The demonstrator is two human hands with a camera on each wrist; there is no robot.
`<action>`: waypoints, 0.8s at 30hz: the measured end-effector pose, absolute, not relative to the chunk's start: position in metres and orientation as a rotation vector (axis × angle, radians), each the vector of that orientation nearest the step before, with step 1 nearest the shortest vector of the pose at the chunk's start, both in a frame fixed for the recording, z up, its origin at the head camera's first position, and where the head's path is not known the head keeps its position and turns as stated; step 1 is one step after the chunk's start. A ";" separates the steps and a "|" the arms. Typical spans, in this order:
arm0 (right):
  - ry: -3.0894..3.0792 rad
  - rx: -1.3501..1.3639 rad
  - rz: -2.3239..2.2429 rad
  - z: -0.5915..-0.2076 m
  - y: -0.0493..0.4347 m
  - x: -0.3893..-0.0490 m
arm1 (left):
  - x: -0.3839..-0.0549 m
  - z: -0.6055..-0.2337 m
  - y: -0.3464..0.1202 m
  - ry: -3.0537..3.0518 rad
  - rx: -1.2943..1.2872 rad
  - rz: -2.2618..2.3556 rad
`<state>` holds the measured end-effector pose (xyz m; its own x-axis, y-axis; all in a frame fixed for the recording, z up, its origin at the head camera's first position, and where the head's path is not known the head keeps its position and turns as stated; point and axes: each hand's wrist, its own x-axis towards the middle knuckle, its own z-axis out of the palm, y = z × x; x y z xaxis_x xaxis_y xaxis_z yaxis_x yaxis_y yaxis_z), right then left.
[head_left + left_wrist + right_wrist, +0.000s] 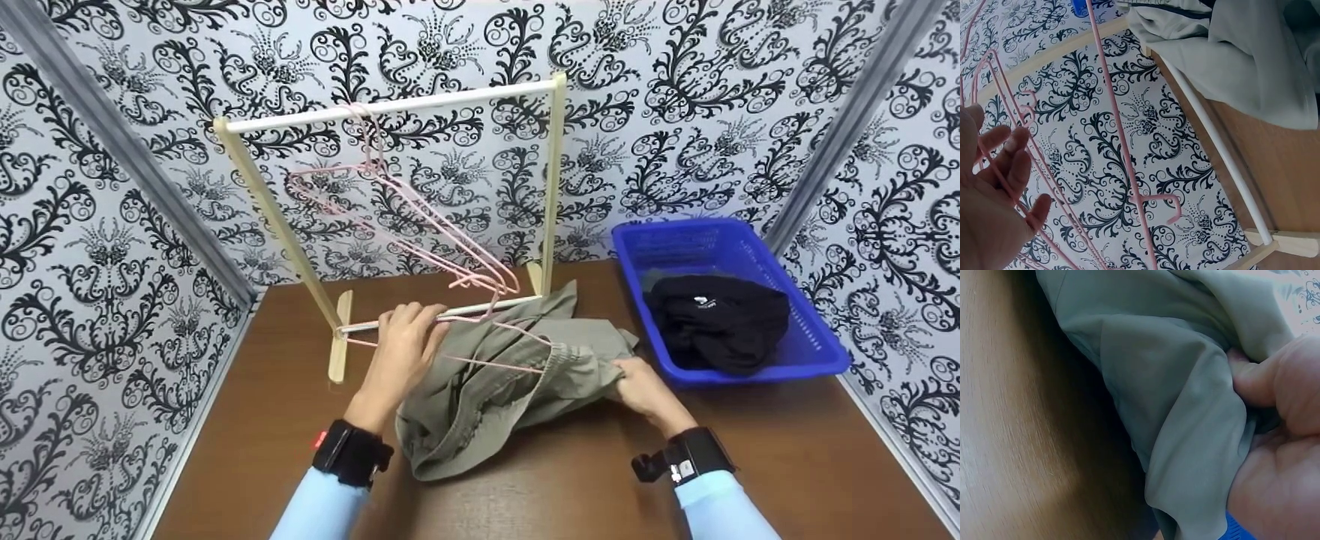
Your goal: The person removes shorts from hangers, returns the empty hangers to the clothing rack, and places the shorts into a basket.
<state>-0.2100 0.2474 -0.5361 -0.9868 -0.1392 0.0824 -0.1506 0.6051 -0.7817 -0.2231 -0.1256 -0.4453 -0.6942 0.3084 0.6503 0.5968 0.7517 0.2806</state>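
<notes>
My left hand grips one end of a pink wire hanger, fingers curled round it. The hanger's other end reaches inside the gathered elastic waistband of grey-green pants. Crumpled, the pants lie on the table and against the rack's lower bar. With thumb and fingers, my right hand pinches the cloth near the waistband's right side. In the left wrist view, a long pink wire and a small side hook cross in front of the patterned wall, beside my curled fingers.
A wooden rack with a white top bar stands behind my hands. Several pink hangers hang from it. To the right, a blue basket holds a black garment and other dark cloth. Patterned walls enclose the brown table.
</notes>
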 end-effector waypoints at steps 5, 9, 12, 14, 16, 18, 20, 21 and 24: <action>-2.803 0.241 1.386 -0.536 0.248 -0.209 | -0.225 -0.448 -0.124 -2.331 -0.668 -0.682; -2.781 0.264 1.419 -0.537 0.248 -0.209 | -0.225 -0.448 -0.124 -2.305 -0.660 -0.697; -2.751 0.290 1.477 -0.538 0.249 -0.209 | -0.226 -0.448 -0.124 -2.285 -0.654 -0.716; -2.727 0.312 1.528 -0.539 0.250 -0.209 | -0.227 -0.448 -0.124 -2.278 -0.646 -0.728; -2.710 0.333 1.544 -0.539 0.251 -0.209 | -0.227 -0.448 -0.124 -2.269 -0.636 -0.746; -2.694 0.341 1.572 -0.540 0.252 -0.209 | -0.227 -0.447 -0.124 -2.263 -0.621 -0.751; -2.688 0.337 1.571 -0.540 0.253 -0.209 | -0.226 -0.447 -0.125 -2.257 -0.604 -0.749; -2.684 0.329 1.573 -0.539 0.253 -0.209 | -0.226 -0.446 -0.125 -2.254 -0.595 -0.747; -2.678 0.299 1.579 -0.539 0.254 -0.208 | -0.226 -0.445 -0.126 -2.256 -0.574 -0.737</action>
